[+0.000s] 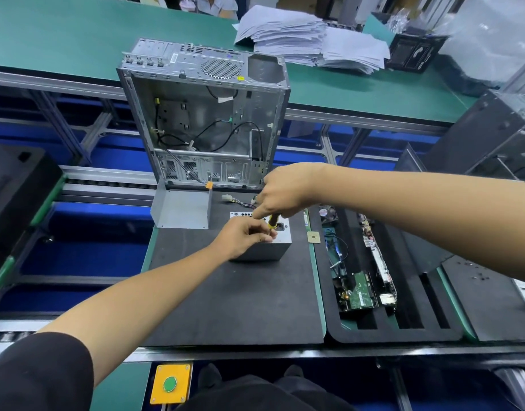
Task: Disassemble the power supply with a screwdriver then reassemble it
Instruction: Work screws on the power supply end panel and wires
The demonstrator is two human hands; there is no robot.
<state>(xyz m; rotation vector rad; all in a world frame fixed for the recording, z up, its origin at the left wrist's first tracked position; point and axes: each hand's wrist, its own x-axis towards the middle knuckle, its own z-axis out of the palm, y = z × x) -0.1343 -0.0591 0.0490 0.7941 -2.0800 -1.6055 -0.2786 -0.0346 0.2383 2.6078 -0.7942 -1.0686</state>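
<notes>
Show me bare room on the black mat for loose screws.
Bare: the near half of the black mat, between the power supply and the front edge. Crowded: the far strip, with the metal cover, the computer case, and both hands on the screwdriver.

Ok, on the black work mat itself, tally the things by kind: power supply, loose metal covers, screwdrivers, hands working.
Power supply: 1
Loose metal cover: 1
Screwdriver: 1
Hands: 2, left and right
Total: 5
</notes>
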